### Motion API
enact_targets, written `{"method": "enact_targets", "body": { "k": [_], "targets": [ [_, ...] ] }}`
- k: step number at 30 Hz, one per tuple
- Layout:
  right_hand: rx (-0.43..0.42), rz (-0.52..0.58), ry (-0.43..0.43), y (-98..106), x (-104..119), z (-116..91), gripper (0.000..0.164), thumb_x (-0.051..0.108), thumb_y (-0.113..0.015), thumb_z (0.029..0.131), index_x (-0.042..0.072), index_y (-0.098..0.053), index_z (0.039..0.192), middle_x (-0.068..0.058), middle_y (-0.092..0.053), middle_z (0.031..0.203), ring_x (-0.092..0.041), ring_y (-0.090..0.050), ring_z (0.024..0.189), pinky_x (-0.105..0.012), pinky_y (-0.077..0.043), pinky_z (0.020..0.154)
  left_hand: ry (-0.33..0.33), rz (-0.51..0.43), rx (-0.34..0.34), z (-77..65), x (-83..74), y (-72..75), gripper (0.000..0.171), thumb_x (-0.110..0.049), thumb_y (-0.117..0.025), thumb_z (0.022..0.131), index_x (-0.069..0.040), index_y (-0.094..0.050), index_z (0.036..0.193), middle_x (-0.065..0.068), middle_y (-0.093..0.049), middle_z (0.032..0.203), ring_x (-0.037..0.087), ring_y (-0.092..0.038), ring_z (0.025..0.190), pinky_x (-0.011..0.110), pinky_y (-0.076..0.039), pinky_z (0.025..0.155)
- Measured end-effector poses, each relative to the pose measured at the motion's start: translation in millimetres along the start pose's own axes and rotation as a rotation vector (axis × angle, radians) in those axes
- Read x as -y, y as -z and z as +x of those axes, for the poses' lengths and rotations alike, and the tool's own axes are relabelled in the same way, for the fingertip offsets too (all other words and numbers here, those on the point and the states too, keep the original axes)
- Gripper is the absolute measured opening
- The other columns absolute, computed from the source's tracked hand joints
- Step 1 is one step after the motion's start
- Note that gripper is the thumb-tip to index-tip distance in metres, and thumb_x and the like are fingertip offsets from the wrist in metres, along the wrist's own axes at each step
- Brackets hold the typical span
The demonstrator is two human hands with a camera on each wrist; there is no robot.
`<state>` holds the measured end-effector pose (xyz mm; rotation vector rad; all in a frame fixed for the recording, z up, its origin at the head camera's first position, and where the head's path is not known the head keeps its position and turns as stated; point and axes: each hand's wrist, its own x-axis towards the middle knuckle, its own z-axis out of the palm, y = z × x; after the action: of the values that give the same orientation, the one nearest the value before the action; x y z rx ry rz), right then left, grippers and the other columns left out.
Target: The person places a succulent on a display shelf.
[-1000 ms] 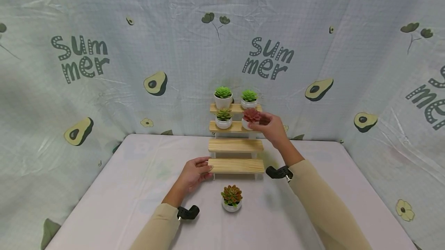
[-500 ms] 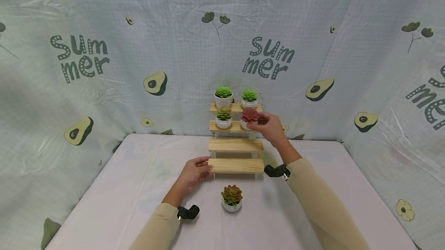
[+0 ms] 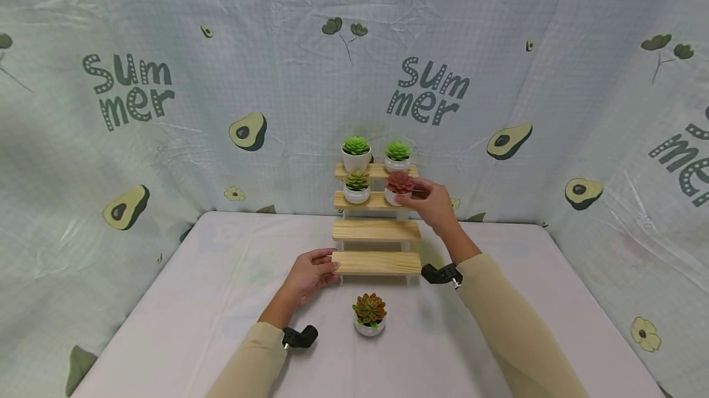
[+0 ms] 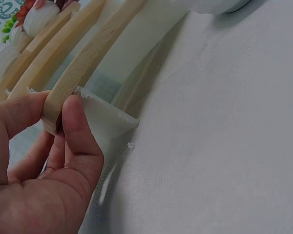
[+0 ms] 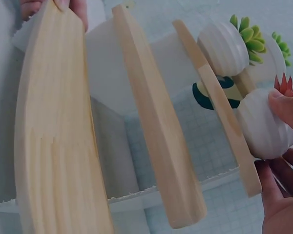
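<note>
My right hand (image 3: 434, 204) grips the white pot of a red succulent (image 3: 400, 183) at the right end of the second wooden tier from the top. In the right wrist view this pot (image 5: 263, 124) stands right at the plank, thumb on its side. My left hand (image 3: 310, 275) pinches the left end of the lowest plank (image 3: 376, 262) of the stepped stand; the left wrist view shows thumb and fingers around that plank end (image 4: 56, 107). Left of the red succulent, on the same tier, is a green succulent (image 3: 357, 187) in a white pot.
Two more green succulents, one on the left (image 3: 356, 153) and one on the right (image 3: 397, 155), occupy the top tier. An orange-green succulent (image 3: 369, 314) in a white pot sits on the white-covered table (image 3: 232, 299) before the stand. A printed curtain (image 3: 299, 78) hangs behind.
The red succulent in my right hand has shifted slightly left and then back right on its tier. My left hand keeps its hold on the lowest plank.
</note>
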<state>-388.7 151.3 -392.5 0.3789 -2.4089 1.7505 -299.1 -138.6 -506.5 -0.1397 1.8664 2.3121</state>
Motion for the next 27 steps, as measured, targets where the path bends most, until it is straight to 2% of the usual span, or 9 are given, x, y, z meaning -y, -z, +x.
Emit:
{"method": "enact_targets", "body": {
  "k": [3, 5, 10, 12, 15, 18, 21, 24, 27],
  "targets": [
    [-0.021, 0.027, 0.014, -2.3, -2.1, -7.6, 0.067, 0.026, -0.086, 0.085, 0.007, -0.058, 0.144, -0.016, -0.062, 0.139, -0.028, -0.062, 0.128, -0.027, -0.056, 0.1, 0.001, 0.0, 0.002, -0.3, -0.1, 0.6, 0.047, 0.007, -0.065, 0.095, 0.009, -0.053, 0.14, 0.006, -0.059, 0.1, 0.016, -0.064, 0.085, 0.024, -0.06, 0.069],
    [-0.051, 0.056, 0.029, -5.2, 1.8, -17.2, 0.066, 0.021, -0.084, 0.087, 0.003, -0.056, 0.144, -0.018, -0.059, 0.144, -0.031, -0.057, 0.134, -0.035, -0.052, 0.109, 0.002, -0.002, 0.006, 0.3, 0.0, 1.1, 0.047, 0.007, -0.065, 0.095, 0.008, -0.053, 0.141, 0.006, -0.059, 0.099, 0.015, -0.064, 0.085, 0.024, -0.06, 0.069],
    [-0.219, 0.092, 0.153, -17.2, -12.4, -41.8, 0.065, 0.018, -0.084, 0.087, 0.001, -0.056, 0.143, -0.02, -0.054, 0.147, -0.038, -0.05, 0.139, -0.048, -0.046, 0.115, 0.0, 0.001, 0.016, 1.1, -0.2, 1.1, 0.047, 0.007, -0.064, 0.096, 0.008, -0.053, 0.142, 0.006, -0.06, 0.1, 0.015, -0.065, 0.087, 0.024, -0.061, 0.071],
    [-0.292, 0.107, 0.2, -22.3, -24.8, -50.9, 0.064, 0.019, -0.086, 0.085, 0.003, -0.058, 0.141, -0.018, -0.056, 0.145, -0.037, -0.052, 0.137, -0.047, -0.048, 0.113, 0.0, 0.006, 0.019, 0.9, -0.7, 0.7, 0.047, 0.006, -0.064, 0.095, 0.008, -0.053, 0.142, 0.006, -0.061, 0.1, 0.015, -0.065, 0.087, 0.024, -0.061, 0.071],
    [-0.338, 0.153, 0.213, -28.8, -29.8, -68.6, 0.059, 0.013, -0.086, 0.084, 0.001, -0.062, 0.136, -0.017, -0.06, 0.138, -0.033, -0.056, 0.13, -0.039, -0.052, 0.108, 0.004, 0.005, 0.024, 1.8, -0.2, 1.2, 0.048, 0.007, -0.065, 0.095, 0.008, -0.053, 0.142, 0.005, -0.061, 0.1, 0.015, -0.065, 0.087, 0.024, -0.061, 0.071],
    [-0.318, 0.209, 0.185, -35.2, -32.0, -87.5, 0.053, 0.009, -0.085, 0.084, -0.003, -0.064, 0.131, -0.021, -0.063, 0.131, -0.027, -0.061, 0.12, -0.028, -0.056, 0.1, 0.006, -0.004, 0.027, 1.6, -0.6, 1.8, 0.049, 0.007, -0.064, 0.095, 0.009, -0.051, 0.143, 0.004, -0.06, 0.099, 0.014, -0.065, 0.085, 0.024, -0.061, 0.071],
    [-0.254, 0.247, 0.126, -41.1, -34.6, -107.0, 0.05, 0.009, -0.085, 0.084, -0.003, -0.066, 0.128, -0.023, -0.064, 0.128, -0.025, -0.065, 0.113, -0.02, -0.057, 0.093, 0.007, -0.008, 0.025, 1.6, -0.9, 2.1, 0.049, 0.007, -0.064, 0.095, 0.009, -0.051, 0.143, 0.004, -0.059, 0.099, 0.014, -0.065, 0.083, 0.024, -0.061, 0.07],
    [-0.172, 0.263, 0.051, -46.2, -37.0, -125.7, 0.048, 0.009, -0.085, 0.084, -0.002, -0.067, 0.126, -0.02, -0.066, 0.125, -0.028, -0.067, 0.112, -0.018, -0.058, 0.089, 0.01, -0.007, 0.023, 2.1, -1.8, 2.5, 0.048, 0.007, -0.063, 0.096, 0.008, -0.051, 0.143, 0.005, -0.06, 0.099, 0.015, -0.065, 0.084, 0.024, -0.06, 0.07],
    [-0.065, 0.272, 0.005, -49.7, -39.7, -142.4, 0.048, 0.008, -0.085, 0.084, -0.002, -0.067, 0.127, -0.019, -0.066, 0.128, -0.032, -0.066, 0.117, -0.021, -0.059, 0.09, 0.014, -0.008, 0.024, 2.7, -1.6, 2.5, 0.048, 0.007, -0.064, 0.096, 0.009, -0.051, 0.143, 0.005, -0.06, 0.1, 0.015, -0.065, 0.086, 0.024, -0.06, 0.071]
  ]
}}
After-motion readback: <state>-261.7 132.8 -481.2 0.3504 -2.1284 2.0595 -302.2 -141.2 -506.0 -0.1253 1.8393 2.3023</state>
